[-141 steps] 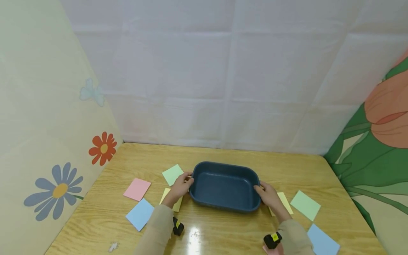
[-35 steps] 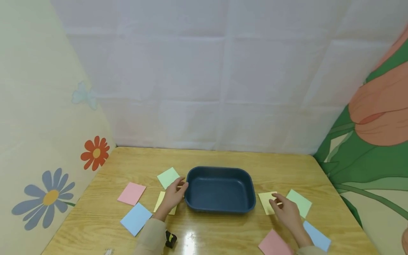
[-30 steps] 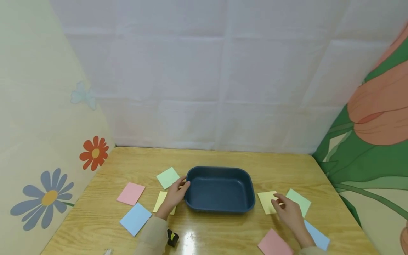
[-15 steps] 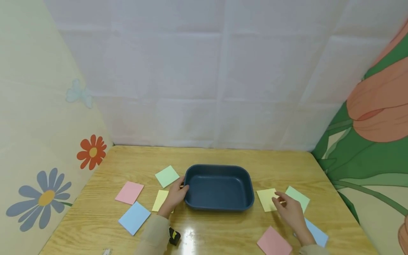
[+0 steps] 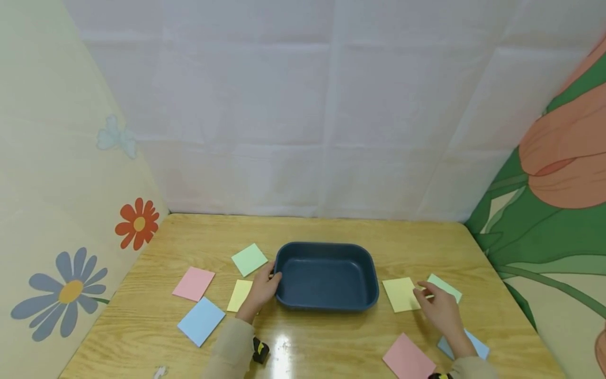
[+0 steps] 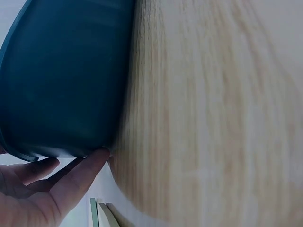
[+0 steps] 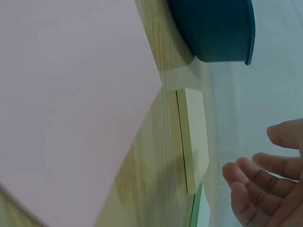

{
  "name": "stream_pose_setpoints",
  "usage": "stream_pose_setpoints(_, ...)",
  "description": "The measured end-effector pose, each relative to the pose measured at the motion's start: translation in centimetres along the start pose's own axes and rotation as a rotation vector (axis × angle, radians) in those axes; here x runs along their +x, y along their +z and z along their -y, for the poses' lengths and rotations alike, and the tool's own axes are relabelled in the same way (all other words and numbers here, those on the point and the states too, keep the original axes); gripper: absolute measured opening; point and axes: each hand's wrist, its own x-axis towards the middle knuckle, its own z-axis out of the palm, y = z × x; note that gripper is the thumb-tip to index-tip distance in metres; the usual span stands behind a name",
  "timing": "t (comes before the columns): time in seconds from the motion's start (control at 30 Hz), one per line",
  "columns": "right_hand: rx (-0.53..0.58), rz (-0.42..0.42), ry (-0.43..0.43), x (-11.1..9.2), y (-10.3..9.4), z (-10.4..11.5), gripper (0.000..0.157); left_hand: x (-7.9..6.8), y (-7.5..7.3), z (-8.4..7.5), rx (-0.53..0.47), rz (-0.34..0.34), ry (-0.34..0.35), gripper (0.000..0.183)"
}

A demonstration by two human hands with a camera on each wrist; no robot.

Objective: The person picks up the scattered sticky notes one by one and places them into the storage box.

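A dark blue rectangular basin (image 5: 326, 284) stands on the wooden table. My left hand (image 5: 261, 288) grips its left end, thumb over the rim and fingers against the outside; the left wrist view shows those fingers (image 6: 78, 177) touching the outer wall. My right hand (image 5: 440, 308) hovers to the right of the basin, fingers loosely bent and holding nothing. Just left of its fingertips lies a yellow pad of sticky notes (image 5: 400, 293), whose thickness shows in the right wrist view. A green pad (image 5: 445, 287) and a blue pad (image 5: 475, 345) are partly hidden by the right hand and forearm.
A pink pad (image 5: 408, 355) lies near the front right. Left of the basin are green (image 5: 249, 259), yellow (image 5: 238, 296), pink (image 5: 193, 283) and blue (image 5: 201, 321) pads. A white cloth (image 5: 246, 105) hangs behind the table.
Earlier both hands held the basin at its ends; the right hand has let go and moved right, over the pads. The left thumb has come over the rim. The basin now sits straighter.
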Motion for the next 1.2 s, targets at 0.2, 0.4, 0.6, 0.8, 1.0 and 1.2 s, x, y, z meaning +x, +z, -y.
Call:
stream_pose_setpoints(0.2, 0.021, -0.035, -0.004, 0.7, -0.8, -1.7, 0.031, 0.0, -0.3, -0.3, 0.002, 0.004, 0.015, 0.037)
stream_pose_setpoints(0.4, -0.030, 0.034, 0.037, 1.3, -2.0, -2.3, 0.035, 0.1, -0.4, 0.5, -0.032, 0.002, 0.112, 0.042)
stream_pose_setpoints(0.6, -0.062, 0.088, 0.045, 1.7, -2.8, -2.9, 0.034, 0.2, -0.2, 0.3, -0.034, 0.016, 0.054, 0.041)
stream_pose_setpoints(0.8, -0.079, 0.129, 0.048, 2.0, -3.0, -3.7, 0.035, -0.1, -0.2, -0.2, -0.016, 0.025, 0.007, 0.038)
stream_pose_setpoints(1.0, -0.122, 0.152, 0.041, 2.7, -3.1, -4.3, 0.036, -0.2, -0.1, 0.0, -0.017, 0.020, 0.026, 0.036)
stream_pose_setpoints(1.2, -0.135, 0.207, 0.056, 3.3, -3.1, -5.1, 0.040, -0.3, -0.1, -0.1, -0.030, 0.027, 0.029, 0.037)
